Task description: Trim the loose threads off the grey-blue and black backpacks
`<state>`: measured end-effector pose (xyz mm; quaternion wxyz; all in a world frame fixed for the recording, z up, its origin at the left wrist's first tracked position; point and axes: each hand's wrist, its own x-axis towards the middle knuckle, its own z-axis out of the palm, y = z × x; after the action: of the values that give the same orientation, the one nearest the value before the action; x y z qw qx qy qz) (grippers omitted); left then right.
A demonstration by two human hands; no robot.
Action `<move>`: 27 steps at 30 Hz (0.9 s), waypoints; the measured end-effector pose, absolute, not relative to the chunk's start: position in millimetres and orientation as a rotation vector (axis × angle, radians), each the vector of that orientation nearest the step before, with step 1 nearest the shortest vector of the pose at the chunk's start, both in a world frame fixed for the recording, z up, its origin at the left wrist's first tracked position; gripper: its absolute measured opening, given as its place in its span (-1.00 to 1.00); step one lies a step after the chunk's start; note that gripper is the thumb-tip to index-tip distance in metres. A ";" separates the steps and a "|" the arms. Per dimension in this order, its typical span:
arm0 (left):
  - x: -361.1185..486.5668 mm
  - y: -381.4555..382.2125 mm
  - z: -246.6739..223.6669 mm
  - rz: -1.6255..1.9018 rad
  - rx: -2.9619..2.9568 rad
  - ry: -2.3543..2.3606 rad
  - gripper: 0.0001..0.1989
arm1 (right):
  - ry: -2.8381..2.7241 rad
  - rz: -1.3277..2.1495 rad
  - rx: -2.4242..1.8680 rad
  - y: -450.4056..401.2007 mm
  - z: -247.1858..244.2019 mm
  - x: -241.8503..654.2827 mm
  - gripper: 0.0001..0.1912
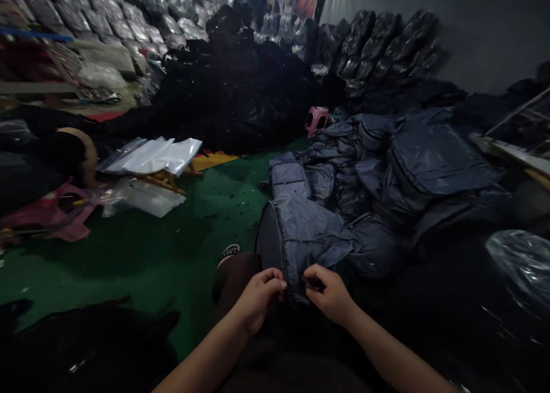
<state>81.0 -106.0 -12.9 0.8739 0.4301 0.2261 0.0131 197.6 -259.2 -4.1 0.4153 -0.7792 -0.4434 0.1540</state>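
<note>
Okay, my left hand (258,300) and right hand (327,293) are both pinched tight on the near edge of this blue-grey padded bag (307,238), whose long axis runs forward, away from my grip.

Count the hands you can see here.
2: the left hand and right hand, both gripping the edge of a grey-blue padded bag at bottom centre.

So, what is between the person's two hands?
The head view shows a grey-blue fabric bag between the left hand and the right hand.
</note>
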 end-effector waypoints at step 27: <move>64.1 -94.0 12.3 0.559 2.240 0.059 -0.85 | -1.152 0.424 -2.047 -262.8 53.2 186.8 -0.79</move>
<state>64.1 -94.0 12.3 0.4042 0.8871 0.0235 0.2215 186.8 -262.8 53.2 0.3688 -0.7972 -0.4485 0.1651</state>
